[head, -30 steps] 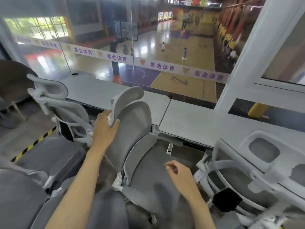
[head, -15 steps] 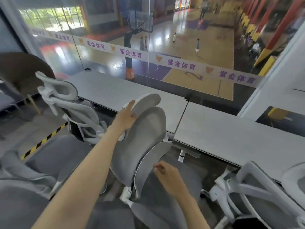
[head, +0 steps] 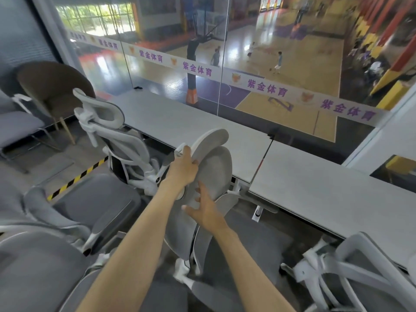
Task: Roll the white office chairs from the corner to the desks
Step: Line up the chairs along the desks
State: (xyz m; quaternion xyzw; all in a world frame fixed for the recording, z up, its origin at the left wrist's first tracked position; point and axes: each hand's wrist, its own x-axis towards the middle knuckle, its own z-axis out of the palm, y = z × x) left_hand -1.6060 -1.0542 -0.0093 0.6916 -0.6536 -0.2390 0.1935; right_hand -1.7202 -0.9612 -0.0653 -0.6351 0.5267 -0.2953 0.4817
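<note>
Two bare forearms reach out from under my camera toward the middle white office chair (head: 209,199), which stands with its seat facing the desks and its back toward me. My right hand (head: 207,212) lies flat on the chair's grey mesh backrest (head: 216,172), just below the top edge, fingers (head: 199,188) straight and slightly spread, palm against the fabric, closing on nothing. My left hand (head: 183,171) is a little higher and farther, wrapped over the lower edge of the white headrest (head: 209,143); the thumb lies on the near face and the other fingers curl round behind, so the headrest rim sits inside that grip. I cannot tell how tightly they squeeze.

To the left a second white chair (head: 117,140) stands with its back to the desk, near the held one but apart from it. At lower right, part of a third chair frame (head: 351,273) shows. Black-and-yellow floor tape (head: 76,179) runs across the floor on the left, and a brown shell chair (head: 51,88) stands farther back.

Beyond the held chair, two pale desks (head: 315,192) run edge to edge along a glass wall (head: 225,52); the chair's seat is just beside their near edge. Past the glass lies a basketball court (head: 292,57).
</note>
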